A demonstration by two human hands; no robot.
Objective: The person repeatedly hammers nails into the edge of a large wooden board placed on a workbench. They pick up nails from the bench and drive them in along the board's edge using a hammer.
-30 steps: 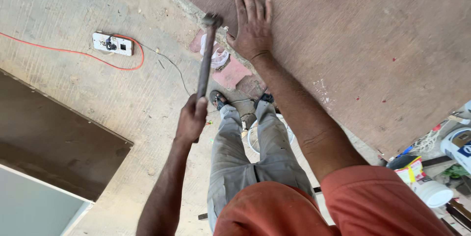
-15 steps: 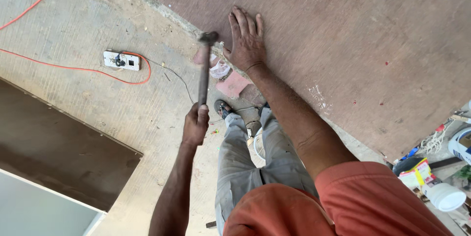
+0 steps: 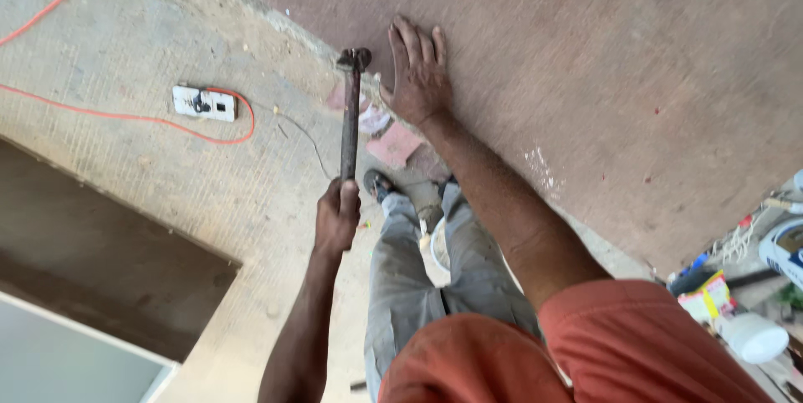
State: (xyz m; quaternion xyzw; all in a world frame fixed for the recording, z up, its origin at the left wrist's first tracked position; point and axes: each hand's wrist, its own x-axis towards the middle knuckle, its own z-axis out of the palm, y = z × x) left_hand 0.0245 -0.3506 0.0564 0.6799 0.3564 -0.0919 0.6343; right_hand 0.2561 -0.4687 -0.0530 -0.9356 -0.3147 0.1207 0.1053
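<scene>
A building site or rough workshop: bare concrete floor [image 3: 167, 169], a large brown board [image 3: 602, 60] being worked with a hammer [image 3: 350, 110], an orange cable [image 3: 125, 114] running to a loose socket box [image 3: 204, 103], and paint tubs [image 3: 753, 332] and clutter along the edge.

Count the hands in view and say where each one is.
2. The left hand grips the hammer handle near its lower end; the right hand lies flat on the brown board.
</scene>
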